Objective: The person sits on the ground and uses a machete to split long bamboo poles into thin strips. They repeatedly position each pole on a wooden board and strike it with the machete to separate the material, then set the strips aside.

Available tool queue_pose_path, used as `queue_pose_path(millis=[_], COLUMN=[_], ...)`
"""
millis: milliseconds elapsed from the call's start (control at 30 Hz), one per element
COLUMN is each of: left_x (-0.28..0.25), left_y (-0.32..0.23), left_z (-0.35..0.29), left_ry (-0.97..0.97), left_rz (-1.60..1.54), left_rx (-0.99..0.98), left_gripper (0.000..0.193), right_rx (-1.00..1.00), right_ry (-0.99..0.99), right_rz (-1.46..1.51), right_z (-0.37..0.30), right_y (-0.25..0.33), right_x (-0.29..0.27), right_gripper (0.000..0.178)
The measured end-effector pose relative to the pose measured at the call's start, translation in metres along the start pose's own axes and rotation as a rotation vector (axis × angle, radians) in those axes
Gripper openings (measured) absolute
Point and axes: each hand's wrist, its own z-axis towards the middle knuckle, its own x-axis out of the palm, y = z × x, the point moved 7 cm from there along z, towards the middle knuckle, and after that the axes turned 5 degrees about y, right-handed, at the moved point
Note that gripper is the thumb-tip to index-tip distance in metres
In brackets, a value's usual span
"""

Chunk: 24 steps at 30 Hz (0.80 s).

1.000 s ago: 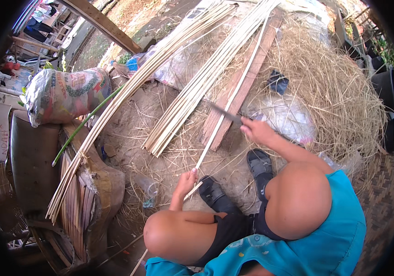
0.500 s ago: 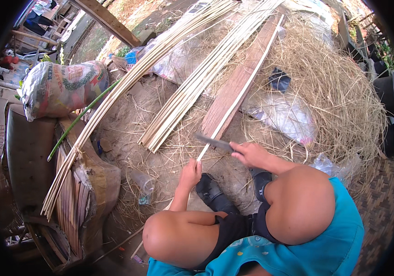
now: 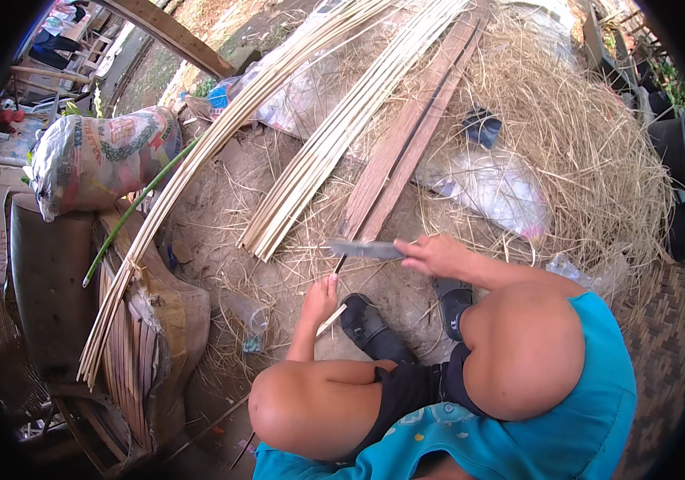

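I sit low with both knees up. My left hand pinches the near end of a thin bamboo strip that sticks out below my fingers. My right hand grips the handle of a broad knife, whose grey blade lies crosswise just above my left hand and points left. The blade meets the strip where it runs up toward a long wooden plank. My dark shoes rest on the dirt under both hands.
Bundles of split bamboo strips lie on the ground ahead and a longer bundle arcs to the left. A heap of dry straw fills the right. A stuffed printed sack and stacked slats sit on the left.
My right hand brought the knife down and toward me along the strip, from beside the plank to just above my left hand. My left hand rose slightly.
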Motion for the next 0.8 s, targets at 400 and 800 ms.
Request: queue_pose_path(millis=[400,800], left_x=[0.003,0.018], left_y=[0.067,0.009], left_z=[-0.100,-0.025], left_ry=[0.017,-0.204], left_rz=[0.067,0.233], left_rx=[-0.160,0.132], left_gripper=[0.054,0.042], right_rx=[0.204,-0.274], right_ry=[-0.217,0.240], right_rz=[-0.137,0.027], right_z=[0.058,-0.038], right_y=[-0.111,0.095], right_x=[-0.070,0.053], right_gripper=[0.037,0.046])
